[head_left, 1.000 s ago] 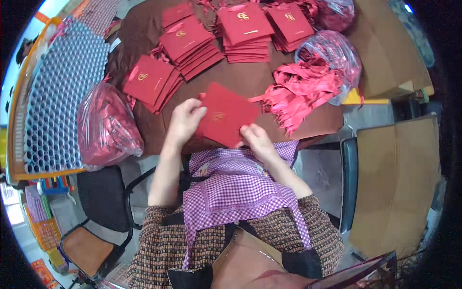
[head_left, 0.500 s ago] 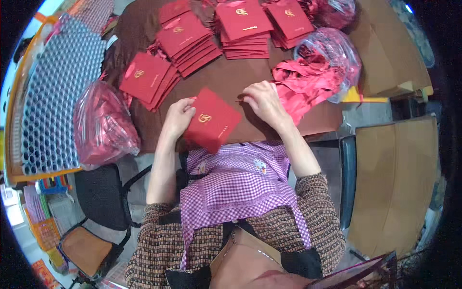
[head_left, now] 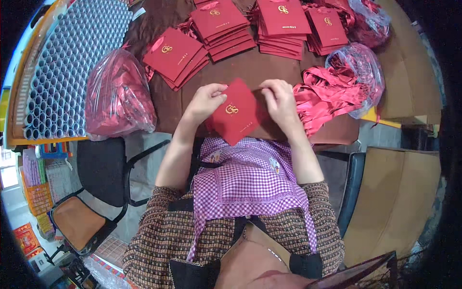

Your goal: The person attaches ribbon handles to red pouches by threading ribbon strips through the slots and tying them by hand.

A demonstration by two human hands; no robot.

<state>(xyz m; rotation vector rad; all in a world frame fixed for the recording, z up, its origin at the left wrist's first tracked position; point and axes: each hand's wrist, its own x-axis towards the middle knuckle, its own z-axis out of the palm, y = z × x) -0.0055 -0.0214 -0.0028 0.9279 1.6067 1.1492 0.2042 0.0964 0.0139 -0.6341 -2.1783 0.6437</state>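
Note:
A flat red paper gift bag (head_left: pixel 235 118) with a gold emblem hangs tilted, one corner up, over the near table edge. My left hand (head_left: pixel 206 102) pinches its upper left side between thumb and fingers. Close to the bag's upper right side, my right hand (head_left: pixel 280 102) has thumb and forefinger pressed together; anything between them is too small to make out. Beside that hand lies a heap of red ribbons (head_left: pixel 327 98), spilling from a clear plastic bag (head_left: pixel 370 82).
Several stacks of red gift bags (head_left: pixel 175 54) line the far side of the brown-covered table (head_left: pixel 245 65). A plastic bag of red material (head_left: pixel 120 98) stands left, beside a rack of tubes (head_left: pixel 67 72). Cardboard (head_left: pixel 390 202) is at right; a chair (head_left: pixel 101 183) stands lower left.
My right hand has come nearer to the gift bag in my left hand. The bag has turned slightly, and the whole view has shifted.

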